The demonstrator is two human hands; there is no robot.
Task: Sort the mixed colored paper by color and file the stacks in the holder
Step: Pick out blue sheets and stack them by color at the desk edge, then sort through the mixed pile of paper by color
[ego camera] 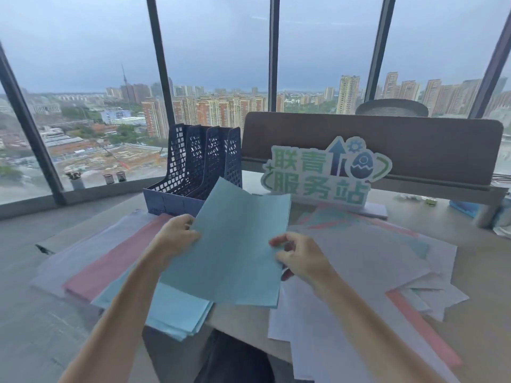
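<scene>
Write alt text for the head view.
Both hands, left hand and right hand, hold a teal sheet above sorted piles beside the mixed pile; the blue file holder behind stands empty.

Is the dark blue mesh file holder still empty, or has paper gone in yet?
Empty as far as shows: daylight passes through the dark blue mesh file holder walls, no paper edges above its slots. Slot bottoms are hidden.
</scene>
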